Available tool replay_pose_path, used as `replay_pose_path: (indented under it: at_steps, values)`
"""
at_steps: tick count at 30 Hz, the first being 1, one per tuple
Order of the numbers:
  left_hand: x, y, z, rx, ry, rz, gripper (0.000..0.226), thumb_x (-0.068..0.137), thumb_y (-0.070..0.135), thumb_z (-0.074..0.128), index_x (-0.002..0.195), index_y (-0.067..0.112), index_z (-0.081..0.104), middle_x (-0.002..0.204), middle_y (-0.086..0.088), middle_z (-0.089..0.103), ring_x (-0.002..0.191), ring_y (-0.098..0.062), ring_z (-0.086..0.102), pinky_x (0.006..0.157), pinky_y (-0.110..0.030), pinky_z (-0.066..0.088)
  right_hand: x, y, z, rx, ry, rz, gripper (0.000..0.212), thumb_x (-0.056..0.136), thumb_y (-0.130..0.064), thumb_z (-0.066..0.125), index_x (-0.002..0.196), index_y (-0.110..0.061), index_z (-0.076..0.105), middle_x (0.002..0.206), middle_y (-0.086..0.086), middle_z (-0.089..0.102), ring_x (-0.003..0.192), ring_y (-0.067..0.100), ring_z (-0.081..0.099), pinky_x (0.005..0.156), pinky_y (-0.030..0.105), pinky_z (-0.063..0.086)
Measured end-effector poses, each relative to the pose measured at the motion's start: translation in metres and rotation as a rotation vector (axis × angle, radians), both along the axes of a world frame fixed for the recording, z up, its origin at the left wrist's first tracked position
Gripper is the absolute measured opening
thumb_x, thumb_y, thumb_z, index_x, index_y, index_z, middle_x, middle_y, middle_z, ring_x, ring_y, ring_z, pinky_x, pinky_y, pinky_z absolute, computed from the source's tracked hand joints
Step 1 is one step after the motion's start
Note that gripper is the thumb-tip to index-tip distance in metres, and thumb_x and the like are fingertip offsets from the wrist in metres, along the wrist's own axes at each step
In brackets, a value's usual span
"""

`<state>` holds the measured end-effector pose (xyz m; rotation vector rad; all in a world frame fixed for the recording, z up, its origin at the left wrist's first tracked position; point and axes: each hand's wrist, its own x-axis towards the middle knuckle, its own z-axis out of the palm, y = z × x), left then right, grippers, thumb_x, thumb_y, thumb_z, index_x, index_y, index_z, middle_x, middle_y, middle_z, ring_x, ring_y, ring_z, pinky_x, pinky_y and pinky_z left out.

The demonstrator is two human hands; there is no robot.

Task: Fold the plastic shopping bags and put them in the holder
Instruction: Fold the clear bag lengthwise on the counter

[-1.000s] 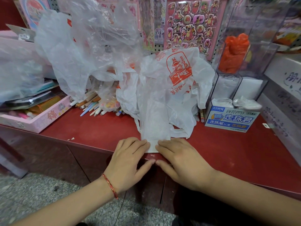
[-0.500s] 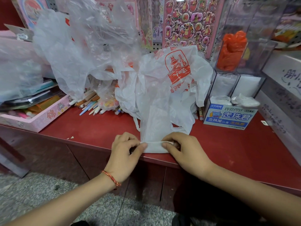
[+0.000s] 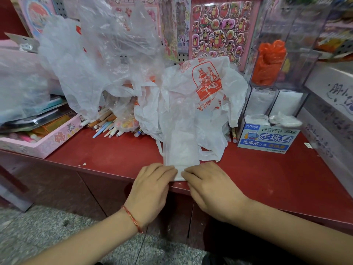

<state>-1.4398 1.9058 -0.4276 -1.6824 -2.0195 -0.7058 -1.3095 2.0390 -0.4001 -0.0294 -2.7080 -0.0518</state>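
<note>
So, the left hand [image 3: 152, 181] and right hand [image 3: 211, 186] sit side by side at 6 o'clock, fingers flat, pressing the near end of the white bag [image 3: 180, 150] onto the bench [image 3: 114, 153] edge. Looks like a fold getting creased; next it needs folding onward toward 12 o'clock, kept straight. The clear holder [image 3: 303, 73] waits at 2 o'clock, orange bag [image 3: 270, 62] inside.

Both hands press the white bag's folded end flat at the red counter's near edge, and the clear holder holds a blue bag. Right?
Not quite. The head view shows an orange bag in the clear holder, not a blue one. The left hand and right hand do press the folded end of the white bag at the near edge of the red counter.
</note>
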Motion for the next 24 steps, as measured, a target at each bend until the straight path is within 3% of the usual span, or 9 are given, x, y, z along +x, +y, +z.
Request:
replay_pose_path:
  at_steps: [4,9,13,16,19,22,24]
  values:
    - [0.001,-0.009,-0.006,-0.033,-0.080,0.015,0.039,0.088,0.031,0.046,0.111,0.008,0.068,0.113,-0.002,0.066,0.106,-0.016,0.050,0.091,-0.027,0.035,0.001,0.003,0.001,-0.045,0.017,-0.001,0.028,0.083,-0.030,0.047,0.091,-0.014,0.070,0.090,-0.002,0.068,0.076,0.017,0.062,0.078,0.029,0.035]
    - [-0.003,-0.012,-0.002,-0.031,-0.045,-0.047,0.039,0.087,0.042,0.050,0.100,0.011,0.070,0.101,0.003,0.068,0.099,-0.013,0.050,0.083,-0.024,0.034,0.005,0.005,0.000,-0.138,-0.084,0.015,0.031,0.083,-0.044,0.049,0.093,-0.017,0.064,0.090,-0.003,0.064,0.083,0.017,0.060,0.076,0.031,0.034]
    - [-0.006,-0.017,0.005,0.001,-0.082,-0.104,0.044,0.095,0.046,0.038,0.089,0.017,0.070,0.091,0.010,0.066,0.093,-0.008,0.048,0.078,-0.021,0.032,0.010,0.009,0.005,-0.281,-0.162,0.072,0.025,0.083,-0.039,0.049,0.097,-0.023,0.063,0.091,-0.006,0.063,0.085,0.013,0.054,0.074,0.030,0.033]
    - [-0.008,-0.013,0.010,0.036,-0.324,-0.024,0.044,0.085,0.058,0.046,0.081,0.021,0.071,0.082,0.019,0.058,0.088,-0.001,0.044,0.077,-0.022,0.034,0.008,0.016,0.012,-0.515,-0.103,0.045,0.023,0.087,-0.038,0.053,0.093,-0.023,0.070,0.084,-0.011,0.066,0.080,0.004,0.055,0.073,0.020,0.037]
    - [-0.006,-0.007,0.011,0.076,-0.603,0.114,0.039,0.070,0.062,0.047,0.069,0.027,0.065,0.082,0.018,0.053,0.091,0.000,0.041,0.081,-0.012,0.029,0.002,0.019,0.015,-0.808,-0.057,-0.081,0.012,0.090,-0.024,0.060,0.090,-0.018,0.070,0.080,-0.009,0.066,0.078,0.005,0.057,0.069,0.012,0.038]
    - [0.000,0.002,0.011,0.012,-0.617,0.252,0.035,0.069,0.063,0.043,0.066,0.030,0.054,0.086,0.015,0.047,0.088,-0.008,0.035,0.076,-0.018,0.022,-0.005,0.012,0.009,-0.773,-0.004,-0.234,0.005,0.089,-0.025,0.060,0.092,-0.021,0.062,0.075,-0.010,0.058,0.066,0.006,0.052,0.070,0.022,0.042]
    - [0.004,0.008,0.013,-0.032,-0.565,0.338,0.029,0.073,0.054,0.044,0.065,0.027,0.050,0.089,0.012,0.044,0.092,-0.010,0.032,0.075,-0.020,0.017,-0.008,0.009,0.006,-0.680,0.017,-0.281,0.009,0.088,-0.025,0.060,0.094,-0.020,0.056,0.084,-0.006,0.052,0.070,0.007,0.051,0.073,0.029,0.045]
